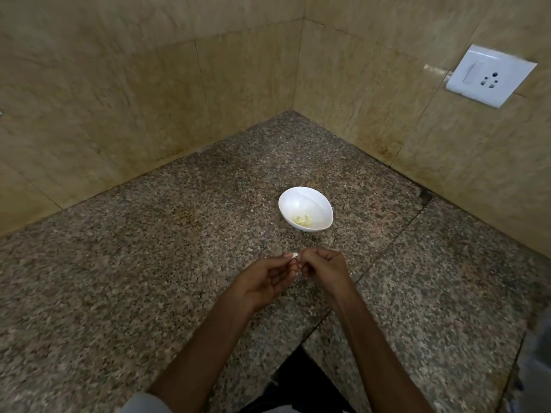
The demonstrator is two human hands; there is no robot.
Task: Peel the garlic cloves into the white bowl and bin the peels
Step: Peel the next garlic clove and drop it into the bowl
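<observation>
The left grip (262,283) pinches a clove (295,255) at its fingertips. The right grip (325,268), fingers curled, pinches the same clove above the worktop (134,278). Just beyond both grips stands the bowl (301,201), holding peeled cloves (301,219).

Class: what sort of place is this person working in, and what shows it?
Probably a kitchen corner: a speckled granite counter, tiled walls with a wall socket, and a white bowl holding peeled garlic cloves.

Bowl (301,198) on countertop (149,263), peeled cloves (301,219) in it, left hand (262,281), held clove (294,255) and right hand (325,268) before it
</observation>
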